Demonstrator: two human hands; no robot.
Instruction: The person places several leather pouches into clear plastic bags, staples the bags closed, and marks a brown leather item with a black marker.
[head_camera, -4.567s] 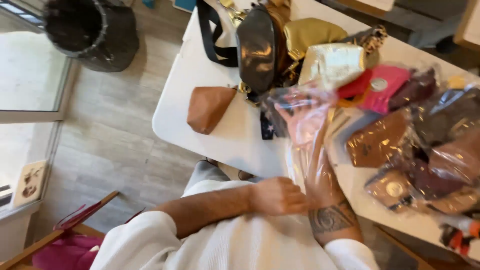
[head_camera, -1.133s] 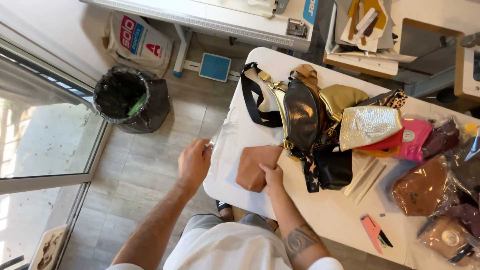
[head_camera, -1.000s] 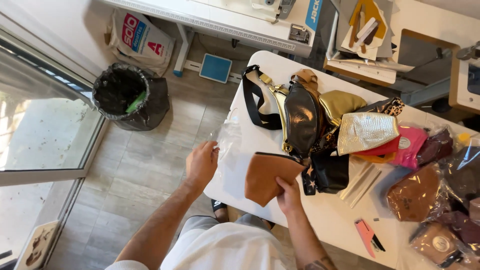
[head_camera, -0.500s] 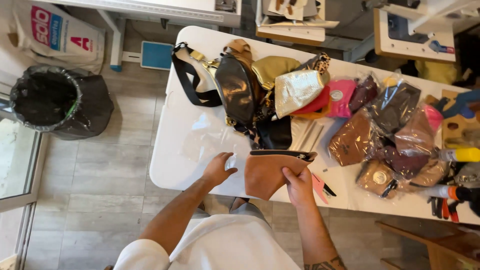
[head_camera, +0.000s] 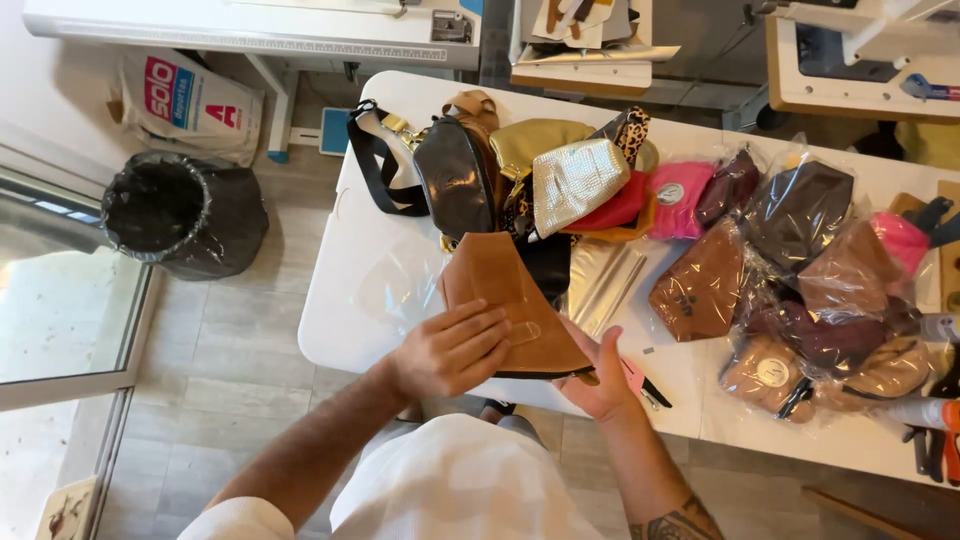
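On the white tabletop (head_camera: 400, 110), at its near edge, both hands grasp a tan suede pouch (head_camera: 505, 300): left hand (head_camera: 452, 348) flat on top, right hand (head_camera: 598, 372) under its lower corner, long axis slanting toward the far-left corner.

Both hands, left (head_camera: 455, 350) fingers spread flat, right (head_camera: 598, 375) cupped upward.

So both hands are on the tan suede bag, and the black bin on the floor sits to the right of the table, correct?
Not quite. Both hands, left and right, do hold the tan suede bag, but the head view shows the black bin to the left of the table.
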